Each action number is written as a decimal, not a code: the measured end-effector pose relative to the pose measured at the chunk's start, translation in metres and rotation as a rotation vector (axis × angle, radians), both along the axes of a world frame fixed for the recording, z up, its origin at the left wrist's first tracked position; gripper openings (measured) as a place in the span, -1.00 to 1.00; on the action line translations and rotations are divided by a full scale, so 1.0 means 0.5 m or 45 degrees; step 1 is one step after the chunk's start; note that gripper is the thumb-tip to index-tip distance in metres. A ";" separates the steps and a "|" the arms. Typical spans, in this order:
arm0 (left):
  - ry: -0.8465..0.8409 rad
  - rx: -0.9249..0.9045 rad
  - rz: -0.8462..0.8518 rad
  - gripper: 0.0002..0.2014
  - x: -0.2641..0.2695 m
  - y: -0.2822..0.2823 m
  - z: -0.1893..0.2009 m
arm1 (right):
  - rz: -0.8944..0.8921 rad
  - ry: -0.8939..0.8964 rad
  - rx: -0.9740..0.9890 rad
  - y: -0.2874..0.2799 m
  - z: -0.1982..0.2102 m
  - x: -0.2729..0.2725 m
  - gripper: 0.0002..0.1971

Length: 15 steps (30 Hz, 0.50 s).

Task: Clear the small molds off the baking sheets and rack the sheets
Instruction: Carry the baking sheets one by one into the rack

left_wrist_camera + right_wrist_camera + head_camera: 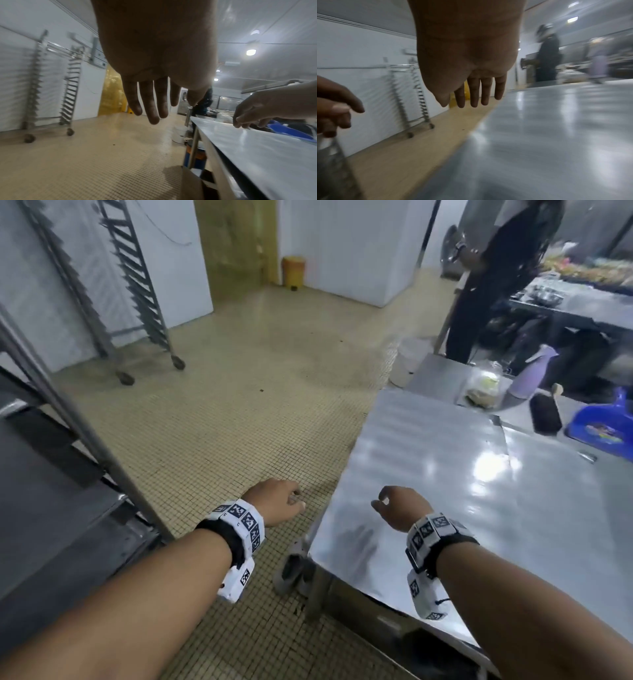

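Observation:
Both hands are empty. My left hand [281, 499] hangs over the tiled floor just left of the steel table [479, 491]; its fingers [152, 108] point down, relaxed and spread. My right hand [394, 505] hovers over the table's near left corner with straight, loose fingers [474, 94]. A wheeled sheet rack [137, 289] stands against the white wall at the far left, its rails bare. A second rack [61, 474] with dark shelves is close on my left. No small molds or baking sheets are in view.
A person in dark clothes [496, 268] stands at the far right by another counter. On the table's far end lie a purple spray bottle [529, 374], a black brush [545, 412], a blue dustpan [606, 422] and a clear bag [484, 386]. A yellow bin [293, 272] stands by the far wall.

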<state>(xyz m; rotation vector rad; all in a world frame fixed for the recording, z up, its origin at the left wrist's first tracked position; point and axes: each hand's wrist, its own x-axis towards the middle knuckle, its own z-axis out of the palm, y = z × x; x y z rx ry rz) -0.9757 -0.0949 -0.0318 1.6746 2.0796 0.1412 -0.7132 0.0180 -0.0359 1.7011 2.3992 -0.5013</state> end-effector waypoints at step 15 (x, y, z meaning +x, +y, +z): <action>0.198 -0.274 0.205 -0.31 0.257 0.196 -0.138 | -0.636 0.046 -0.076 0.074 -0.114 0.488 -0.59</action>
